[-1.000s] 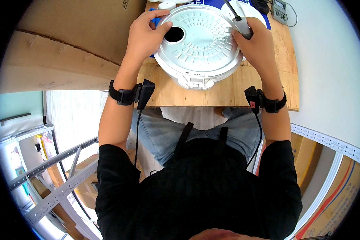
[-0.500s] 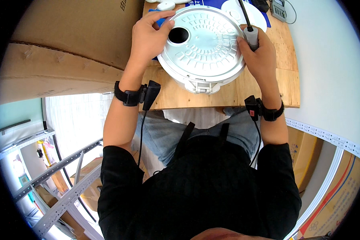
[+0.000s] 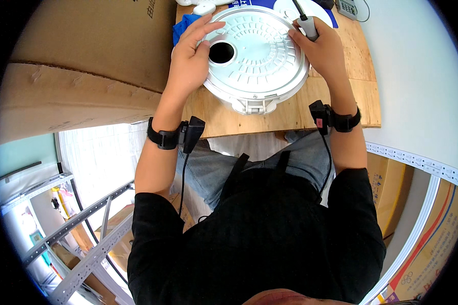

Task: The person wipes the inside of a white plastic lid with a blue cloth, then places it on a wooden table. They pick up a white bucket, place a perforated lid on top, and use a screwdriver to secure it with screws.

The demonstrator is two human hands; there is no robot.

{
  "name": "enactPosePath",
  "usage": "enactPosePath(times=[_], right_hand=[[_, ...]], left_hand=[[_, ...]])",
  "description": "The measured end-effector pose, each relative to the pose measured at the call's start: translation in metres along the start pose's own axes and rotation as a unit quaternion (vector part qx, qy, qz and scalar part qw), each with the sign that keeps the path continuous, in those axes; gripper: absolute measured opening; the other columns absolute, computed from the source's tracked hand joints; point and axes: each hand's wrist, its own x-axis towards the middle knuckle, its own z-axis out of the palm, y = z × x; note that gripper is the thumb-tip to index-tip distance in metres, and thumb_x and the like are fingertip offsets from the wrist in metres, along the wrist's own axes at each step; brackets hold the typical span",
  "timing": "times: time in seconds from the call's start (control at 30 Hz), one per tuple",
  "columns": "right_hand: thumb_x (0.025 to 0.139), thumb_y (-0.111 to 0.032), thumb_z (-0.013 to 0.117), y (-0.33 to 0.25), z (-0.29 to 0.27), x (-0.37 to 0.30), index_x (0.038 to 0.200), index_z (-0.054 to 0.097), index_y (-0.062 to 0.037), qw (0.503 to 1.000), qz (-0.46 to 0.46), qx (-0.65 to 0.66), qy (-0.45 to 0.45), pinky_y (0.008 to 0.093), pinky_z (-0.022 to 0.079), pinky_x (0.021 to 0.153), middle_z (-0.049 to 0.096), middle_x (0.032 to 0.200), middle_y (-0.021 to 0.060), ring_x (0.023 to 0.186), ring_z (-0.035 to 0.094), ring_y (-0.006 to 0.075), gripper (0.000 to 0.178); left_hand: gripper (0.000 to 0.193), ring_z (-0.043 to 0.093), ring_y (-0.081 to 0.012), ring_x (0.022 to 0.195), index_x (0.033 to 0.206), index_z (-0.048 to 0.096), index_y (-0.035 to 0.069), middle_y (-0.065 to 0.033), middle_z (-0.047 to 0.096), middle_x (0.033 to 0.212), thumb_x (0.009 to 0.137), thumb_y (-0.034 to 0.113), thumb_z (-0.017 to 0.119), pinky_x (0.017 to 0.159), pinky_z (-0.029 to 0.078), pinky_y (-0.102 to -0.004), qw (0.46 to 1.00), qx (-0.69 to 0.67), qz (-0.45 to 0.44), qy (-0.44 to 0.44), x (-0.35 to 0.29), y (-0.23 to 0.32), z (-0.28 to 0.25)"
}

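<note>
A round, silvery metal lid (image 3: 259, 53) with stamped slots sits on a white round body with a latch (image 3: 257, 106) at its near edge, much like a rice cooker. A dark round hole (image 3: 222, 52) opens at the lid's left side. My left hand (image 3: 187, 66) rests against the left rim, fingers stretched out and apart near the hole. In my right hand (image 3: 328, 50) is a screwdriver (image 3: 309, 28) with a grey handle, its dark shaft pointing up and away. That hand's thumb and fingertips are by the lid's right rim.
The wooden table (image 3: 348, 96) carries a blue cloth (image 3: 182, 30), a white rounded part (image 3: 204, 8), a white disc (image 3: 323, 12) and a grey keypad device (image 3: 347, 8) at the back. A large cardboard box (image 3: 86, 46) stands close on the left, a white wall on the right.
My left fingers have straightened and spread over the rim. My right hand, with the screwdriver, has shifted slightly left and away. The whole view has tilted a little.
</note>
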Motion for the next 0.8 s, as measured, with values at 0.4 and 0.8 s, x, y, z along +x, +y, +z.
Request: enactPosePath(times=[0.4,0.8], right_hand=[[0.08,-0.033,0.077,0.0,-0.005,-0.01,0.1,0.069,-0.0023,0.999,0.052,0.005,-0.006,0.032,0.051,0.064,0.069,0.085,0.0124,0.07,0.065,0.0198,0.038],[0.082,-0.033,0.075,0.0,-0.006,-0.003,0.097,0.069,-0.0022,0.995,0.083,0.005,-0.051,0.0328,0.051,0.063,0.068,0.081,0.0119,0.068,0.064,0.0213,0.035]], left_hand=[[0.043,0.044,-0.0306,0.134,0.119,0.065,0.011,-0.017,0.045,0.144,0.087,-0.006,0.041,0.109,0.035,-0.0353,1.0,0.005,-0.007,0.023,-0.01,0.003,0.005],[0.031,0.042,-0.0189,0.132,0.123,0.063,0.008,-0.0095,0.04,0.148,0.094,0.006,0.052,0.103,0.039,-0.0295,0.973,-0.22,-0.062,-0.019,-0.016,-0.01,-0.003]])
